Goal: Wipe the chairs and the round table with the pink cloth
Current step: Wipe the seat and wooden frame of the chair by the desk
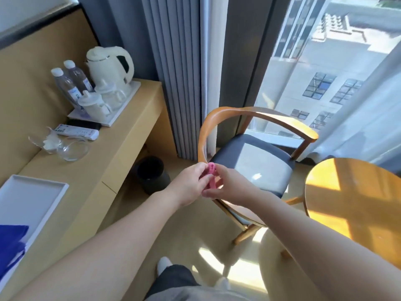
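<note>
Both grips were clenched on the pink cloth (211, 175), left hand (191, 186) and right hand (230, 186) bunching it together just in front of the wooden armchair (249, 161); the round table (355, 196) stood right of that chair.

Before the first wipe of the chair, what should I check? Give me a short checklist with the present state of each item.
1. Pink cloth in hand: ok, left hand and right hand both pinch it.
2. Cloth spread flat for wiping: not ok, bunched.
3. Chair seat free of objects: ok.
4. Round table top free of objects: ok on the visible part.
5. Cloth damp: cannot tell.
</note>
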`<state>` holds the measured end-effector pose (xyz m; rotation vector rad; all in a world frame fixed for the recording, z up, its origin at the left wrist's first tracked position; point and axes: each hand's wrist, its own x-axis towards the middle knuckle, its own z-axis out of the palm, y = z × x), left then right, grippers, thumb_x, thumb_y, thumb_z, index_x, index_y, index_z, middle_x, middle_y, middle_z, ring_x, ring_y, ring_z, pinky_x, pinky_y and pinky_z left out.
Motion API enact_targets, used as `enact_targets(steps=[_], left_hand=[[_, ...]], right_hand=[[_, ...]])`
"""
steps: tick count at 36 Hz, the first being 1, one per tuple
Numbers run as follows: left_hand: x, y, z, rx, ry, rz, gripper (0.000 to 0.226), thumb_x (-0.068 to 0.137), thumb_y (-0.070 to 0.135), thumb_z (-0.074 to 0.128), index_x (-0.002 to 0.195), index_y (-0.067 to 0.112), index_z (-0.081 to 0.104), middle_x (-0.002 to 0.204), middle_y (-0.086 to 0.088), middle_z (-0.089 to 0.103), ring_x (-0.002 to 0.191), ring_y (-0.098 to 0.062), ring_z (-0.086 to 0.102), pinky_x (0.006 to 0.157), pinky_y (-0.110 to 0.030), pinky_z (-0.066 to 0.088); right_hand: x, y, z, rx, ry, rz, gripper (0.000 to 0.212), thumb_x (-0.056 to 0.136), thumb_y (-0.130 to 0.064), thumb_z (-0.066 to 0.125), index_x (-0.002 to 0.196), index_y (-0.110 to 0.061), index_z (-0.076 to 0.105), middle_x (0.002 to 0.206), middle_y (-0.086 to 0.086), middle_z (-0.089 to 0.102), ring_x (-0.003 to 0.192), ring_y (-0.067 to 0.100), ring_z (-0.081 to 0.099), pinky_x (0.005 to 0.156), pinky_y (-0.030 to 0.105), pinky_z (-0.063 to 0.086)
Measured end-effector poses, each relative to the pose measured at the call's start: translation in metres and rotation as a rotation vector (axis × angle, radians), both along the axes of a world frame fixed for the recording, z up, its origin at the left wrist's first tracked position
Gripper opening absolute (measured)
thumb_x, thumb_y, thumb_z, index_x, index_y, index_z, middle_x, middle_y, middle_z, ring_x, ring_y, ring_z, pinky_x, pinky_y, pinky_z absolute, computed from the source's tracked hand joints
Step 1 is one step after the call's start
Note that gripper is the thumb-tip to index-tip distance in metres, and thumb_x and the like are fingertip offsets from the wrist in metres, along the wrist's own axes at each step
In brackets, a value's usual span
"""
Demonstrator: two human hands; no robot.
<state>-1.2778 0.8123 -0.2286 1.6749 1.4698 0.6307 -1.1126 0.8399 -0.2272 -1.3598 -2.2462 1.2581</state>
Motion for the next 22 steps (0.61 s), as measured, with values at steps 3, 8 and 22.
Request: enact_targets(steps=[3, 8, 22], left_hand=[[0.007, 0.008, -0.005, -0.009, -0.012, -0.01, 0.023, 0.098, 0.029, 0.047, 0.12, 0.032, 0.053, 0.104, 0.016, 0.063, 0.095, 0.0, 0.061, 0.082, -0.02, 0.052], [0.014, 0.04, -0.017, -0.034, 0.036, -0.055, 0.024, 0.098, 0.025, 0.045, 0.12, 0.026, 0.054, 0.106, 0.01, 0.061, 0.099, -0.007, 0.059, 0.086, -0.026, 0.053], [0.003, 0.175, -0.046, -0.043, 0.163, -0.091, 0.026, 0.1, 0.027, 0.037, 0.106, 0.02, 0.061, 0.1, 0.001, 0.051, 0.092, -0.01, 0.054, 0.08, -0.026, 0.047]], right_hand=[[0.006, 0.009, -0.004, -0.044, 0.033, -0.043, 0.046, 0.075, -0.027, 0.078, 0.114, -0.035, 0.056, 0.093, -0.014, 0.068, 0.081, 0.005, 0.067, 0.075, 0.029, 0.059], [0.024, 0.037, -0.011, -0.117, 0.059, -0.103, 0.017, 0.09, -0.016, 0.065, 0.103, -0.027, 0.064, 0.081, -0.013, 0.069, 0.071, -0.002, 0.068, 0.057, 0.01, 0.05], [0.051, 0.169, -0.022, -0.082, -0.344, -0.458, 0.008, 0.091, -0.03, 0.064, 0.095, -0.023, 0.064, 0.095, 0.001, 0.066, 0.091, 0.02, 0.062, 0.079, 0.029, 0.049]])
